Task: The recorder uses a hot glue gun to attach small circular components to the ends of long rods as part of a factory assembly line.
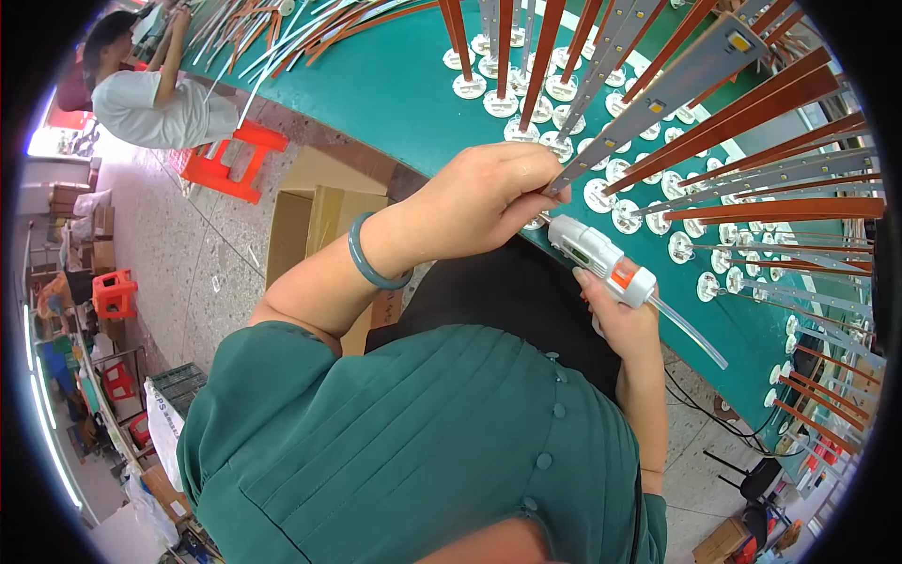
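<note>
My left hand [498, 193], with a grey-blue bangle [360, 252] at its wrist, is closed on the lower end of a grey LED strip [658, 105]. The strip slants up to the right and carries small yellowish LEDs. In my right hand [622, 324] is a white hot glue gun [587, 242] with an orange patch. A clear glue stick [691, 334] pokes out of its back end. The gun's nozzle points at the underside of my left fingers, which partly hide it and the strip's end.
Many brown and grey strips stand on round white bases [599, 195] over the green table [395, 89]. Loose strips [282, 38] lie at its far left. A cardboard box [324, 211] stands left of me. Beyond it are a person [155, 103] and a red stool [235, 164].
</note>
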The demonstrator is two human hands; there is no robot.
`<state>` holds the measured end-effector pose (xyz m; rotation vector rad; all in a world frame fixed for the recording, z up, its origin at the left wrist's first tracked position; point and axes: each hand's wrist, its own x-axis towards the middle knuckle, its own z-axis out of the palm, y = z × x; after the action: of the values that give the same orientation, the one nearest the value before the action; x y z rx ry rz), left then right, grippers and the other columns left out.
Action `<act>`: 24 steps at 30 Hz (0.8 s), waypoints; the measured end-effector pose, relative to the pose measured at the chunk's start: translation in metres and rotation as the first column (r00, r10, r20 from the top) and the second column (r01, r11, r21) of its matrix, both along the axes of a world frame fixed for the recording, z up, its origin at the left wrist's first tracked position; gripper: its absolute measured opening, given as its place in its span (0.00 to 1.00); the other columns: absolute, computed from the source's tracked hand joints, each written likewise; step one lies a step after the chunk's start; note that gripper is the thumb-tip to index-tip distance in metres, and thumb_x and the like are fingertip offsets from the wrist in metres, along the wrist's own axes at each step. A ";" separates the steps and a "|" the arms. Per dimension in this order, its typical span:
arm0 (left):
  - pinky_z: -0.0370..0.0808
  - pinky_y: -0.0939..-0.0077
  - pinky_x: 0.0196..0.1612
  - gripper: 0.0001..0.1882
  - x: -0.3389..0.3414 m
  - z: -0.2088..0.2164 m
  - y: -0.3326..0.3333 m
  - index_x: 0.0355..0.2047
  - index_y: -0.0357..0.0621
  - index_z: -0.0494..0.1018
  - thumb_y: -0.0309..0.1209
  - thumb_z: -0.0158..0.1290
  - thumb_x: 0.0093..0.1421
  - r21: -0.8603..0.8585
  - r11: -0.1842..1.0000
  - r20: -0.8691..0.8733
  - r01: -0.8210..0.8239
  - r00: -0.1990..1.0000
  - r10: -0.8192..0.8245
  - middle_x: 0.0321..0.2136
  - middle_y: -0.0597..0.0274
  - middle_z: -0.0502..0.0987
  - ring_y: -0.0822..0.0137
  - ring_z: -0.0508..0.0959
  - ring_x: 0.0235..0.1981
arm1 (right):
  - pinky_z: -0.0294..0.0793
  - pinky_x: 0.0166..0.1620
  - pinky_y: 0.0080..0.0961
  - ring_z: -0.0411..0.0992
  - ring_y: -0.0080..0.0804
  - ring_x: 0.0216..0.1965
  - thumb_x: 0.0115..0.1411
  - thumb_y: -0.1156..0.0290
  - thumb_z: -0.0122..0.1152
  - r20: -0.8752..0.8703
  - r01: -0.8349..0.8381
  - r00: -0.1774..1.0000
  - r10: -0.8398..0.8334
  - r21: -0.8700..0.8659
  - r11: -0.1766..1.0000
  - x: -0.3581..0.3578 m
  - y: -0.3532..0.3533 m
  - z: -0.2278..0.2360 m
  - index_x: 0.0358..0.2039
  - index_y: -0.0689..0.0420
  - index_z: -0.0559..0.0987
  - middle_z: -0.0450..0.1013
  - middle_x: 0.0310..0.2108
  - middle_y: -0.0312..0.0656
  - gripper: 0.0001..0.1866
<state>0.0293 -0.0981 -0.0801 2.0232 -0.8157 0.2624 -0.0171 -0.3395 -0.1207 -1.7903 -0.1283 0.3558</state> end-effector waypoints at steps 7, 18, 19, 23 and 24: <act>0.74 0.71 0.36 0.07 -0.004 0.001 0.003 0.32 0.40 0.75 0.18 0.58 0.52 0.003 1.000 -0.006 -0.003 1.000 0.003 0.30 0.60 0.77 0.59 0.78 0.33 | 0.65 0.21 0.13 0.68 0.14 0.19 0.55 0.68 0.67 -0.019 0.007 1.000 -0.007 -0.004 1.000 0.000 -0.001 0.001 0.39 0.61 0.78 0.74 0.21 0.32 0.14; 0.75 0.78 0.36 0.06 0.051 0.022 0.113 0.35 0.37 0.75 0.19 0.55 0.56 -0.038 0.874 0.042 -0.484 0.873 0.485 0.29 0.63 0.78 0.72 0.78 0.32 | 0.73 0.28 0.18 0.73 0.25 0.26 0.57 0.73 0.60 -0.127 0.082 0.991 -0.047 0.287 0.954 -0.006 -0.029 -0.013 0.41 0.65 0.76 0.77 0.34 0.49 0.13; 0.76 0.77 0.37 0.06 0.070 0.018 0.119 0.34 0.37 0.75 0.19 0.55 0.55 -0.081 0.845 0.083 -0.528 0.841 0.534 0.28 0.61 0.79 0.70 0.79 0.31 | 0.73 0.28 0.19 0.74 0.25 0.27 0.57 0.73 0.61 -0.112 0.076 0.993 -0.044 0.302 0.950 -0.006 -0.029 -0.015 0.40 0.65 0.77 0.77 0.35 0.49 0.12; 0.76 0.77 0.38 0.06 0.139 -0.003 0.133 0.37 0.37 0.75 0.22 0.55 0.58 -0.127 0.815 0.104 -0.565 0.810 0.577 0.30 0.62 0.79 0.72 0.80 0.33 | 0.74 0.29 0.20 0.75 0.28 0.30 0.57 0.71 0.62 -0.084 0.046 0.996 -0.019 0.331 0.943 -0.005 -0.031 -0.017 0.40 0.65 0.76 0.76 0.35 0.49 0.14; 0.76 0.77 0.38 0.06 0.153 -0.009 0.132 0.37 0.37 0.75 0.22 0.55 0.58 -0.133 0.814 0.109 -0.565 0.808 0.579 0.30 0.62 0.79 0.72 0.80 0.33 | 0.74 0.29 0.20 0.75 0.28 0.30 0.57 0.71 0.62 -0.076 0.041 0.997 -0.017 0.329 0.943 -0.005 -0.032 -0.018 0.40 0.65 0.76 0.76 0.35 0.49 0.14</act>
<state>0.1821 0.0343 -0.0889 2.1338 -0.2383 0.7866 -0.0225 -0.3717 -0.1383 -1.4435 -0.1036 0.3543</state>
